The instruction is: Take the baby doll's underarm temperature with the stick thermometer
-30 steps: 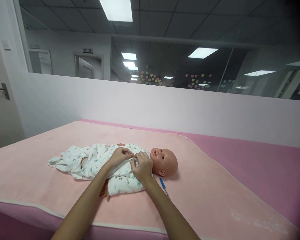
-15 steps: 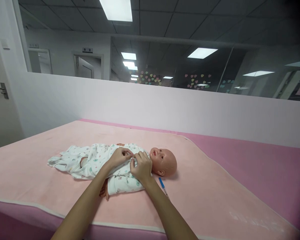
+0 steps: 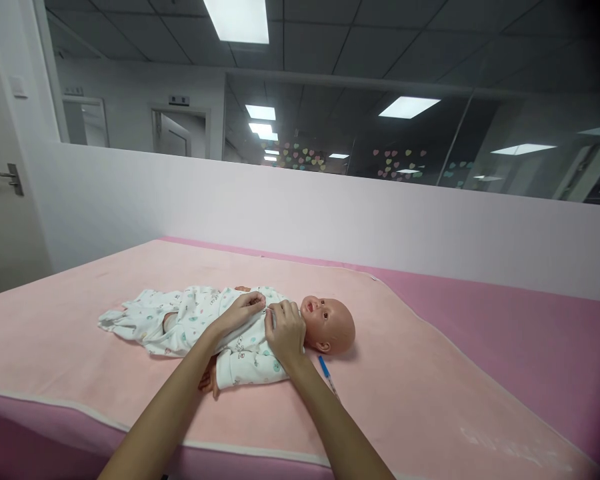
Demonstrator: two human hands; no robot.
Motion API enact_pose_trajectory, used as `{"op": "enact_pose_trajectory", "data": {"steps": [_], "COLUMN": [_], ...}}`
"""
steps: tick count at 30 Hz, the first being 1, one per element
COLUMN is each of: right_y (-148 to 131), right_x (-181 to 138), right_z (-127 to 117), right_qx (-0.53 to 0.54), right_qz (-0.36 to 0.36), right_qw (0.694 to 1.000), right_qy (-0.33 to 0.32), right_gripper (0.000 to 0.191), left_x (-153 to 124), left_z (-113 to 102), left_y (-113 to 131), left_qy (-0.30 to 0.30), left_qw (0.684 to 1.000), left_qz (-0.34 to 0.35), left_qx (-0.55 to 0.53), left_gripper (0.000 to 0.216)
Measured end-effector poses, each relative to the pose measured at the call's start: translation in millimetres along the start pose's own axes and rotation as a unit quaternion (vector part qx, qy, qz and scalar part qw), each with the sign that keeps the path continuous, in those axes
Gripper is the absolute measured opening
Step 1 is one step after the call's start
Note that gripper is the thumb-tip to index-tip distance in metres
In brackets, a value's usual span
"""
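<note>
A baby doll (image 3: 333, 325) lies on its back, its head to the right. It wears a white baby outfit (image 3: 253, 367) with small green and brown prints, and a doll hand pokes out of the near sleeve. My left hand (image 3: 241, 312) is over the chest with thumb and fingers pinched on the front of the outfit. Close beside it, my right hand (image 3: 286, 333) has its fingers curled on the cloth near the neck. The exact bit of cloth between the fingertips is too small to make out.
A pen-like stick with a blue end (image 3: 324, 367) lies near the doll's head, beside my right forearm. Under everything is a pink mat (image 3: 420, 393) with a pale edge. A low white wall (image 3: 355, 220) with a window above stands behind, and a door (image 3: 5, 220) at left.
My fingertips have shifted slightly at the chest, with the left fingers closing together more. The doll lies as before. The view has swung a little to the left.
</note>
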State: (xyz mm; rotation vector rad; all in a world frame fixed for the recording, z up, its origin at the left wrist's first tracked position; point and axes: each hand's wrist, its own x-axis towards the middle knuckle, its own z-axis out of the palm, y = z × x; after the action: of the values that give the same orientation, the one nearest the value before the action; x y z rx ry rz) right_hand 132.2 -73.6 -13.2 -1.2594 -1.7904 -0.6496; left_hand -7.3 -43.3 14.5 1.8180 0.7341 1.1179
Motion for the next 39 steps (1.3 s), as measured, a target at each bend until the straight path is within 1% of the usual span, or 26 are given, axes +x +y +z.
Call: {"op": "enact_pose_trajectory", "data": {"steps": [4,9,13,17,23,27,29,34,39], "right_y": [0,1,1,1,1,1,1,1,2], "right_x": [0,-1,-1,-2,-2,-3,-3,-2,-3], "right_z": [0,2,2,2,2,1,1,3,5], "right_qx": [0.009,0.015,0.02,0.021,0.022,0.027,0.025,0.008,0.003], "right_qz": [-0.001,0.002,0.008,0.013,0.015,0.012,0.01,0.008,0.009], "right_qw": [1.0,1.0,1.0,1.0,1.0,0.999,0.999,0.999,0.999], "right_qy": [0.008,0.018,0.019,0.015,0.016,0.026,0.033,0.047,0.044], "right_gripper": [0.019,0.02,0.02,0.019,0.02,0.02,0.02,0.019,0.018], "left_x": [3,4,5,5,4,1,0,-2,-2], "left_z": [0,0,-3,-6,-6,-6,-7,-9,-10], "left_y": [-3,-7,-10,-11,-5,2,4,1,-2], "left_qy": [0.012,0.013,0.026,0.017,0.015,0.02,0.009,-0.055,-0.053], "left_qw": [1.0,0.999,0.999,0.998,0.999,0.998,0.999,0.998,0.998], "left_qz": [0.005,-0.017,-0.026,-0.037,-0.036,-0.055,-0.046,-0.028,-0.035], "left_qx": [-0.008,-0.023,-0.03,-0.049,-0.034,-0.02,-0.02,-0.019,-0.014], "left_gripper": [0.022,0.025,0.022,0.023,0.028,0.029,0.03,0.035,0.034]}}
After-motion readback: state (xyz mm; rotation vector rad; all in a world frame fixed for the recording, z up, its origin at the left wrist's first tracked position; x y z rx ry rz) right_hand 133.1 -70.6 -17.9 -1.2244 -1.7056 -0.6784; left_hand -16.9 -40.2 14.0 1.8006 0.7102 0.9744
